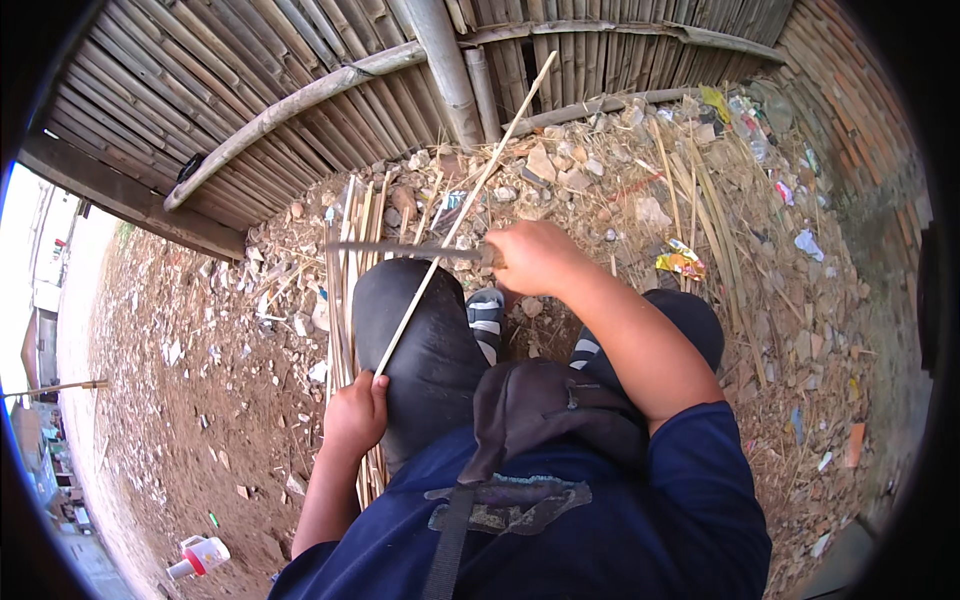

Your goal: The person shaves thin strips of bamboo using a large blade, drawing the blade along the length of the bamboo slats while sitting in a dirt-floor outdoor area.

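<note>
The head view takes in a ground of brown dirt [230, 420], thick with stones, dry straw and scraps on the right side. Ahead stands a wall of split bamboo [600, 75], with a brick wall [850, 90] to the right. A bundle of long pale strips [347, 290] lies beside the left knee [410, 320] in dark trousers. A single thin stick [468, 203] slants over that knee, its far end up toward the bamboo wall. A knife [385, 246] crosses the stick, blade pointing left and blurred; whether it touches cannot be told. A white and red jug [208, 552] lies at lower left. The left hand [354, 415] has its grip closed on the stick's near end; the right hand [535, 258] has its grip closed round the knife's handle. A yellow wrapper [683, 262] lies near the right forearm.
</note>
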Motion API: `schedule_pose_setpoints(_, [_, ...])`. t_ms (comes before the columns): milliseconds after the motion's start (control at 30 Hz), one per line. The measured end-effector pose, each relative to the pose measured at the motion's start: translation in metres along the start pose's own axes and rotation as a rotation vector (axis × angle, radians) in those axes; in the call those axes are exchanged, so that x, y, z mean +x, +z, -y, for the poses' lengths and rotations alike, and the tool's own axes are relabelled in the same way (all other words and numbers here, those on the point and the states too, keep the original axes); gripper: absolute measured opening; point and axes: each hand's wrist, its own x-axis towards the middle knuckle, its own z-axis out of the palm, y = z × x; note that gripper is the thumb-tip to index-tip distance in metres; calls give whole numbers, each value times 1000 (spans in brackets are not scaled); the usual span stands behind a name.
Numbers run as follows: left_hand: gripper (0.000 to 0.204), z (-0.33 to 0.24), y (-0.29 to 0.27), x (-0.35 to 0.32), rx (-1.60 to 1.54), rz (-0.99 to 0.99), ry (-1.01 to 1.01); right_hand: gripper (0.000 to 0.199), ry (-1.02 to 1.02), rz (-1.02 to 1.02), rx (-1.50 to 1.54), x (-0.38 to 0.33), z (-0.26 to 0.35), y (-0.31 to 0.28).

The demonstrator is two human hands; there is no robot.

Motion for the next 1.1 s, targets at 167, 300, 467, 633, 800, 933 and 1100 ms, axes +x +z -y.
schedule_pose_setpoints(167, [35,0,5,0,-4,-10,14,22,40,86,23,1,-4,-3])
schedule_pose_setpoints(300, [34,-1,1,2,-5,-6,30,23,60,58,79,5,-19,6])
schedule_pose_setpoints(467, [34,6,5,-1,-19,-11,36,24,0,22,-53,-4,12,-1])
schedule_pose_setpoints(633, [36,8,-1,8,-165,43,72,21,65,-71,139,10,-34,21])
schedule_pose_setpoints(800, [38,13,-2,1,-136,40,60,21,16,-22,33,1,-3,1])
schedule_pose_setpoints(933, [43,13,-5,10,-283,141,-7,18,146,-62,90,10,-23,11])
schedule_pose_setpoints(1100, [45,14,-18,12,-269,183,-22,24,267,-181,78,15,-50,13])
